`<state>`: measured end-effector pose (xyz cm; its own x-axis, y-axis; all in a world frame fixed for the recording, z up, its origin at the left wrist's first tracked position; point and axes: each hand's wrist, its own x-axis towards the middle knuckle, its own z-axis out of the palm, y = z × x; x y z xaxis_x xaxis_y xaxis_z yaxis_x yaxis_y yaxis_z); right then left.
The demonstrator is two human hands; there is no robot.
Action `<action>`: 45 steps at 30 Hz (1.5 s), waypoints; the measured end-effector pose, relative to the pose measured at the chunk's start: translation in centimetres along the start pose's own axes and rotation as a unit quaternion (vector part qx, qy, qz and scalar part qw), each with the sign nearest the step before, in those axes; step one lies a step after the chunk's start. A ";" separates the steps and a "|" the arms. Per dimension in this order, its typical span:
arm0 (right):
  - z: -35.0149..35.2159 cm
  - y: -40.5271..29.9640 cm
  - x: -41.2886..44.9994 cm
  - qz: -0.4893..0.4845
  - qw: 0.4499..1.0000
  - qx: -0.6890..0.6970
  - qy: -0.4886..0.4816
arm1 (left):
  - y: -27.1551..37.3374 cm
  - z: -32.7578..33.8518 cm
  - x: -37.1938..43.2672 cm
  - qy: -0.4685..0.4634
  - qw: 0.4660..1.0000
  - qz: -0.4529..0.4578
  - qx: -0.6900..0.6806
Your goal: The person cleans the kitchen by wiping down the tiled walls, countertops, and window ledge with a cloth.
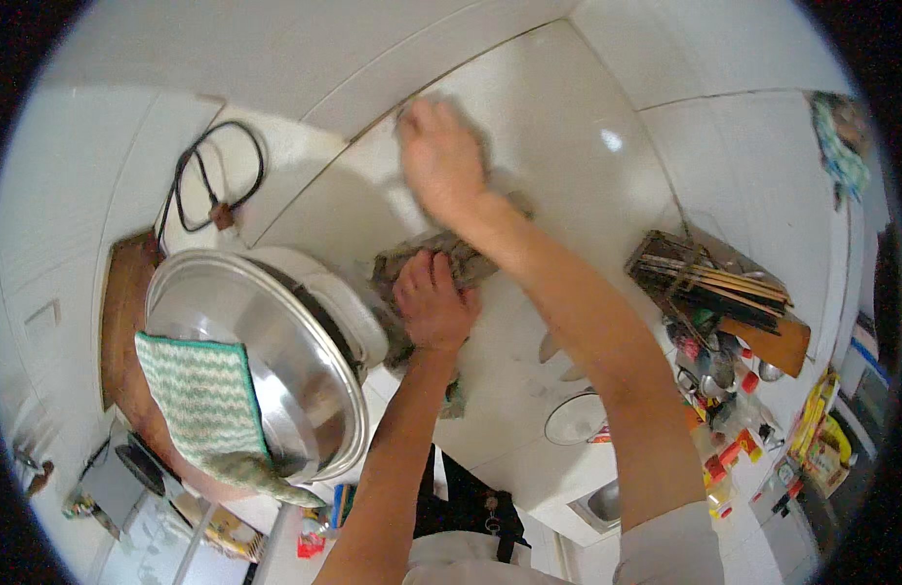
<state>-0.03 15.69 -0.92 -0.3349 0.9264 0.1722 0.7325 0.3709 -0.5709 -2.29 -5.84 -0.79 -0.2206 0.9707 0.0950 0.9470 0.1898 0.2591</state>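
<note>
My left hand [436, 301] rests on a bunched, damp-looking brown-grey cloth [392, 263] on the pale tiled counter [590, 146], its fingers curled over the folds. Farther off, my right hand [444, 161] is at the counter's back edge, close to the wall. It is blurred, and its bent fingers point down at the surface; whether anything lies under them is hidden. The right forearm passes over part of the cloth.
A steel basin [305, 365] with a green-and-white striped cloth [202, 395] over it stands on a white appliance at left. Behind lies a coiled black cord [261, 164]. To the right are a chopstick holder [714, 281], a round white lid [574, 420] and several bottles.
</note>
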 end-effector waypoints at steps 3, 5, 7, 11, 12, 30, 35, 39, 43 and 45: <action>-1.2 2.8 0.4 -0.037 0.999 0.003 0.013 | 0.4 0.7 -0.8 -0.003 1.000 0.010 -0.005; -3.4 6.4 2.3 0.089 0.992 0.017 0.088 | 0.6 0.7 -0.3 -0.002 1.000 0.007 0.006; -7.9 11.9 4.7 0.198 0.967 -0.059 0.150 | 2.4 0.8 -0.1 0.018 0.999 0.019 -0.031; -5.3 8.3 4.9 0.197 0.964 -0.079 0.163 | 1.8 0.9 -0.3 -0.025 0.999 0.010 -0.037; -3.3 4.9 4.6 0.259 0.949 0.026 0.178 | 1.3 1.0 -0.4 -0.022 0.999 0.012 -0.035; 1.0 -4.6 2.6 0.139 0.928 0.221 0.266 | 1.3 0.9 -0.6 0.007 0.999 0.021 -0.023; -3.9 -4.3 4.1 0.200 0.893 0.274 0.296 | 1.2 0.7 -0.3 0.006 1.000 0.020 -0.016; -2.9 -5.1 5.1 0.217 0.892 0.194 0.347 | 1.7 1.5 -0.3 0.023 0.999 0.025 -0.004; 0.9 -7.4 2.0 0.205 0.933 0.233 0.180 | 0.5 1.9 -0.7 0.031 0.999 0.024 0.024; 0.5 -5.4 2.5 0.197 0.921 0.236 0.238 | 0.4 1.4 -0.3 0.051 0.997 0.036 -0.051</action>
<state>-5.13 15.93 2.18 0.2819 0.9486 0.1441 0.3640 0.0332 -0.9308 -1.53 -5.89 -2.03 -0.1799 0.9603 0.2131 0.9340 0.0988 0.3433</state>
